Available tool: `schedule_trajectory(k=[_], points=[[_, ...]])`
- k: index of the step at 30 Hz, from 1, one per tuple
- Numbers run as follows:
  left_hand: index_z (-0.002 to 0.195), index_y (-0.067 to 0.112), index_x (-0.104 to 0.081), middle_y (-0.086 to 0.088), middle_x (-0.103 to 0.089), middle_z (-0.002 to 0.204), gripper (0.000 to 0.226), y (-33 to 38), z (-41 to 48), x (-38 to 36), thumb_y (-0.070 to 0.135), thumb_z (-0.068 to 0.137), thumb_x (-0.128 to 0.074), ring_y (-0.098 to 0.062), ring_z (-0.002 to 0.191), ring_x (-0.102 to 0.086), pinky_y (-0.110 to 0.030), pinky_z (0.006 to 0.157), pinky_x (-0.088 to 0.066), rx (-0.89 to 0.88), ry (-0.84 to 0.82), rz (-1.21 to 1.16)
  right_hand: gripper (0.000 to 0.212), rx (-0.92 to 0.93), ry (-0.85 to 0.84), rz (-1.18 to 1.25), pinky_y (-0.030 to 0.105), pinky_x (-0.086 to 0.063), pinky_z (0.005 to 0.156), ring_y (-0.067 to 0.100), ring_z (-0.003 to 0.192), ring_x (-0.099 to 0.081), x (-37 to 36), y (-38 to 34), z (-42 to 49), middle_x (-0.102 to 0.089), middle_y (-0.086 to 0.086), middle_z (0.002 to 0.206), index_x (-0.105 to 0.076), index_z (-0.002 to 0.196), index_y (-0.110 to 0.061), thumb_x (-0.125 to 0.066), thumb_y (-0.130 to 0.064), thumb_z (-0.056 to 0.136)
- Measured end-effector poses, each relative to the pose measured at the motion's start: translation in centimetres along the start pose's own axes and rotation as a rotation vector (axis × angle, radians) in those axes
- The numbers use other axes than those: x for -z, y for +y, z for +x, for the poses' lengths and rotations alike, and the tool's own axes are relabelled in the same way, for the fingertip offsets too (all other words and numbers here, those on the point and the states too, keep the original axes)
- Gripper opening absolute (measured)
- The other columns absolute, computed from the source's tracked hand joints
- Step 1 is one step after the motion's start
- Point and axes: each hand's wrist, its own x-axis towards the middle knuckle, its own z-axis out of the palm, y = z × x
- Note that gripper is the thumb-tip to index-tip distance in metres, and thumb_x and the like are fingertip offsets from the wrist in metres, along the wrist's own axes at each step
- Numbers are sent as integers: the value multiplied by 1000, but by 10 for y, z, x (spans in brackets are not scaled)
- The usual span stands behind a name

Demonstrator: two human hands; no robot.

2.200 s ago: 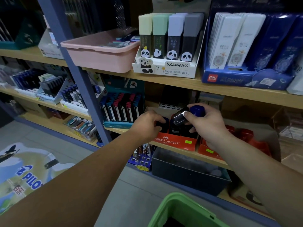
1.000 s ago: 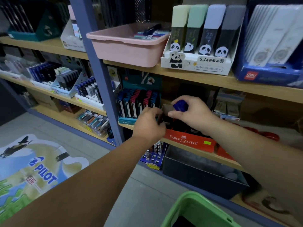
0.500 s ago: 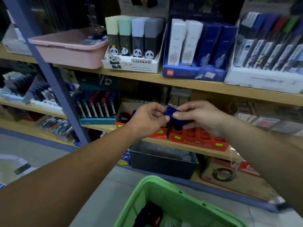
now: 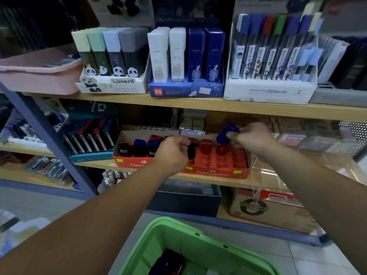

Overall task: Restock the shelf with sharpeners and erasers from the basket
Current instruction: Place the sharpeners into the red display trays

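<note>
Above the red FABER-CASTELL trays [image 4: 213, 172] on the middle shelf [image 4: 218, 182], the right hand [image 4: 252, 139] pinches a blue sharpener [image 4: 225, 133]. The left hand [image 4: 170, 155] curls round a black sharpener [image 4: 191, 151] at the trays. A green basket [image 4: 198, 237] sits below, and a white box [image 4: 268, 93] overhead reads CONAN.

Pale wooden shelves [image 4: 198, 105] run across the view in tiers, braced at the left by a slanting blue-grey metal upright [image 4: 41, 133]. Below lies a grey tiled floor [image 4: 49, 201]; the light is dim and bluish
</note>
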Motion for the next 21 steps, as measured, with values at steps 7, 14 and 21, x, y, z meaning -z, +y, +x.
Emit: schedule_trajectory(k=[7,14,21], points=[[116,21,-69,6,-67,105,30,-20,-1,4,4,90,-71,-13,100,-65,-31,90,-59,23,63,70,25,66,-26,-2,49,-57,98,25,100,-72,-11,-3,4,-73,7,104,-61,88,-31,-86,-26,86],[125,20,-66,5,-65,113,38,-21,-10,6,6,90,-72,-12,106,-63,-33,94,-58,25,7,83,28,269,-229,-122,47,-62,89,18,88,-71,-53,-13,-20,-72,2,94,-66,104,-27,-83,-13,87],[128,19,-65,10,-64,111,46,-26,-13,17,1,87,-76,-11,110,-63,-35,97,-58,80,-45,-36,27,365,-139,-91,40,-62,78,18,80,-69,-62,-29,-26,-70,4,88,-63,94,-27,-83,-12,84]])
